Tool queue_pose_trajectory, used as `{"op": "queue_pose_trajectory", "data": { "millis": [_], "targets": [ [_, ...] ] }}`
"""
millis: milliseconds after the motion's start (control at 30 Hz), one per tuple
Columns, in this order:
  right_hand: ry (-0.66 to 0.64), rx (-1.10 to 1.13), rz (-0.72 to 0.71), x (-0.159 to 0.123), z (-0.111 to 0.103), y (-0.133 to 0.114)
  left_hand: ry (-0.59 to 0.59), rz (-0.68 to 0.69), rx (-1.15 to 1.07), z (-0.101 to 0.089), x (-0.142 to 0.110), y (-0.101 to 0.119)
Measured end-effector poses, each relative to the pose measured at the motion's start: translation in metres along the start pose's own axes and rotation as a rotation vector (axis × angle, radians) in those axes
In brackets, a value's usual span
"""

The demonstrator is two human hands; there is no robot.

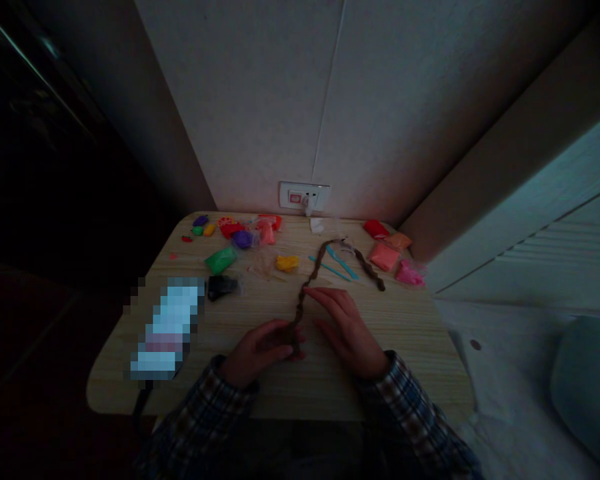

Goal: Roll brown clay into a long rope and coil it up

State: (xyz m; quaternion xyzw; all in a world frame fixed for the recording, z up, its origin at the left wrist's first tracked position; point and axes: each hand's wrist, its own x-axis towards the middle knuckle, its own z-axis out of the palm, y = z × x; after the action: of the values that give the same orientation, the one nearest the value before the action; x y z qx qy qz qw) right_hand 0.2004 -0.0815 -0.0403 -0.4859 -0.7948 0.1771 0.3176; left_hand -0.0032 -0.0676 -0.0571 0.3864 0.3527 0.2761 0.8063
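A long brown twisted rope of clay [314,277] runs across the small wooden table [405,320], from near me up and round to the right. My left hand [260,350] is curled round the rope's near end. My right hand [347,327] lies flat on the table just right of the rope, fingers stretched out and touching it. Both sleeves are plaid.
Clay lumps and packets lie at the back: green [221,259], purple [243,239], yellow [287,263], black [221,287], red and pink [383,256]. Two turquoise plastic tools [341,262] rest near the rope. A blurred-out device [167,327] sits left. A wall socket [304,196] is behind.
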Motion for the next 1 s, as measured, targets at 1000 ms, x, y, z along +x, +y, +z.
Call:
{"op": "queue_pose_trajectory", "data": {
  "millis": [1000],
  "targets": [
    [0.057, 0.197, 0.099, -0.016, 0.009, 0.005, 0.014, 0.01, 0.17, 0.001, 0.003, -0.001]
  ]
}}
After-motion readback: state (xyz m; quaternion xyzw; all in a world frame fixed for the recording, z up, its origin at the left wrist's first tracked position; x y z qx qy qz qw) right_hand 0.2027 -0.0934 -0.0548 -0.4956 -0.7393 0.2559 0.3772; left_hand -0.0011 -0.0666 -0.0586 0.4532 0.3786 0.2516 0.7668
